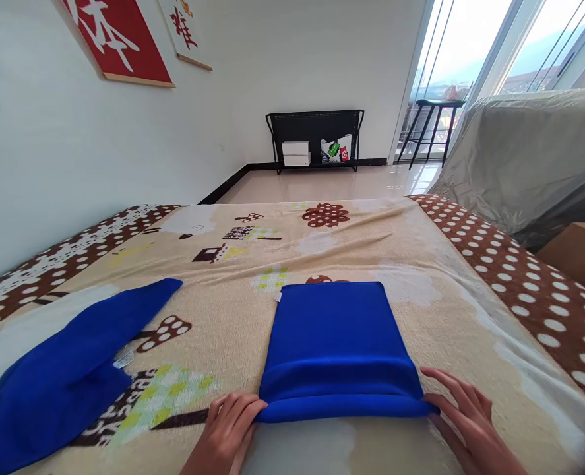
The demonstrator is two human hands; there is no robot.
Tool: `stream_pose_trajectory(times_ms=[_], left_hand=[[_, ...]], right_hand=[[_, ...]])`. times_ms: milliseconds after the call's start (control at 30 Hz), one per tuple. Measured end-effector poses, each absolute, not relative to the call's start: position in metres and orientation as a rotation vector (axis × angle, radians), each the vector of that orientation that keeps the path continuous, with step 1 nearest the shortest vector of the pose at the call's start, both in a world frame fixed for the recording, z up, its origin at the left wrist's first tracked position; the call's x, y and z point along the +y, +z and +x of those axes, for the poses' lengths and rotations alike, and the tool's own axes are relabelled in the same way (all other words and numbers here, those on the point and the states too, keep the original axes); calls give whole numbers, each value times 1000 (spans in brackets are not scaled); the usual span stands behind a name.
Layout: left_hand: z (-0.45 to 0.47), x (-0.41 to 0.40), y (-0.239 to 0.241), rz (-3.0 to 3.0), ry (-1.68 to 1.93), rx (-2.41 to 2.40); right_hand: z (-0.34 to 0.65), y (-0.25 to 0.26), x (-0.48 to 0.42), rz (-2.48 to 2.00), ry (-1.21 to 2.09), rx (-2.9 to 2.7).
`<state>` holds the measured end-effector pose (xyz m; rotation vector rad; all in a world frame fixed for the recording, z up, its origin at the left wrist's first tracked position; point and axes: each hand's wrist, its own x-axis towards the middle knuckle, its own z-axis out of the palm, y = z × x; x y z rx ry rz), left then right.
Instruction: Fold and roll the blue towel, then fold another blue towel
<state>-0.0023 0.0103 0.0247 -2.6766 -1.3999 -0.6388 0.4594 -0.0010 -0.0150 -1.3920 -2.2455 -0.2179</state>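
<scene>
A folded blue cloth (336, 343) lies flat on the patterned blanket (233, 310) right in front of me, its near edge rolled into a thick fold. My left hand (227, 429) is curled at the fold's left corner, fingers pinching the blue fabric. My right hand (465, 415) rests at the fold's right corner, fingers stretched out against the cloth's end and flat on the blanket. A second blue cloth (69, 376) lies loosely spread to the left, with a small white tag showing at its edge.
The bed's blanket has a brown dotted border (529, 290) on both sides. A grey covered piece of furniture (524, 158) stands at right beside a cardboard box (579, 254). A black rack (316, 138) with white boxes stands against the far wall.
</scene>
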Motion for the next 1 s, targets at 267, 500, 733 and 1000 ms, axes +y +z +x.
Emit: stream_pose_trajectory(times_ms=[267, 500, 733, 1000], left_hand=[[29, 7, 15, -2434, -559, -1461], [133, 16, 2, -2537, -713, -1122], [75, 22, 0, -2460, -485, -1234], [80, 10, 1, -2368, -571, -1353]], right_hand=[[429, -15, 1, -1495, -360, -2108], [337, -14, 14, -1118, -353, -2250], [396, -27, 11, -1321, -432, -2329], [388, -18, 6, -1383, -458, -2147]])
